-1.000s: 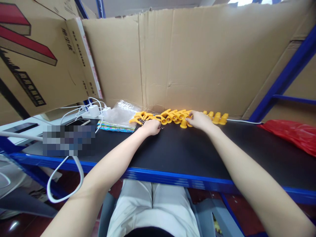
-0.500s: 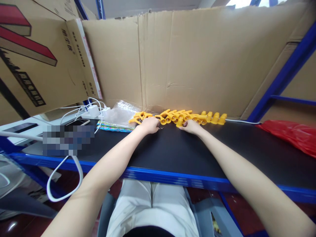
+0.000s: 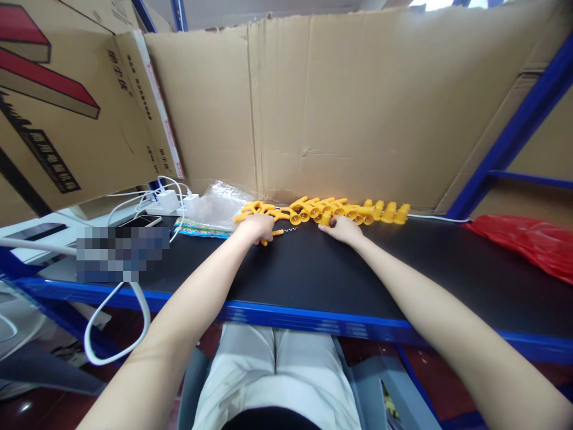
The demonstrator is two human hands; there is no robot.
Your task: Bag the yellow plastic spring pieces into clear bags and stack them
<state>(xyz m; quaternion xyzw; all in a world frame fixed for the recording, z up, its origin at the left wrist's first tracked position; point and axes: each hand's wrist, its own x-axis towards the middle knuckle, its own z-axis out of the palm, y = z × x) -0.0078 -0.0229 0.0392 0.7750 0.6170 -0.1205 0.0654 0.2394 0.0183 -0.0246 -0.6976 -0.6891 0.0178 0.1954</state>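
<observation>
A row of small yellow plastic parts (image 3: 358, 212) lies along the back of the black table top (image 3: 322, 269), against a cardboard wall. My left hand (image 3: 256, 227) is closed over a yellow part with a ridged stem that sticks out to its right; a tiny metal spring (image 3: 292, 229) lies just beside it. My right hand (image 3: 341, 228) pinches one yellow part (image 3: 325, 219) at the near side of the row. More yellow parts (image 3: 255, 208) are heaped behind my left hand.
A clear plastic bag (image 3: 219, 206) on a patterned packet lies left of the parts, with a white charger and cables (image 3: 168, 201) and a phone (image 3: 142, 221) beyond. A red bag (image 3: 532, 242) sits at the right. Cardboard (image 3: 358, 101) walls the back; a blue edge (image 3: 313, 319) fronts the table.
My right hand drew left from the middle of the row and closed on one yellow part. My left hand shifted slightly left, now gripping a yellow part with its stem showing.
</observation>
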